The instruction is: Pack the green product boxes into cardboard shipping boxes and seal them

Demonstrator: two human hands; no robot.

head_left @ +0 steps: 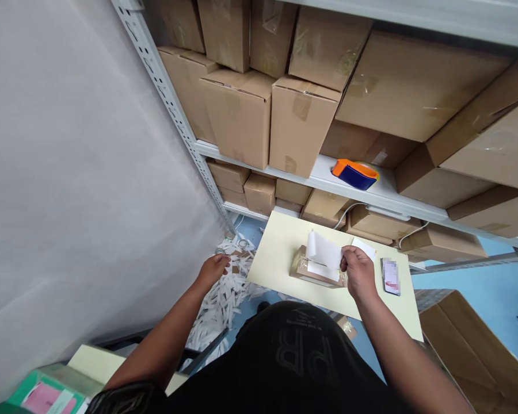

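Black shirt: the wearer's top [285, 368] fills the bottom centre of the frame, nearest the camera.
Small carton: a taped cardboard box [300, 261] on the pale worktop [276, 247], right of the frame's centre; its contents are hidden.
White paper: it [327, 247] lies partly across the box top, with an upper portion raised and curling at its left end.
Shelf cartons: brown boxes [237, 121] crowd the upper frame, many taped, insides mostly out of sight.
Lower-right carton: a large brown box [470, 345] beside the worktop; contents cannot be made out.
Right hand: reaching up from the lower right, this hand [360, 270] has its grip pinched on the raised paper's right edge.
Left hand: left of centre, above floor scraps [220, 305], this hand [213, 271] has bent fingers drawn together; whether its grip holds anything cannot be told.
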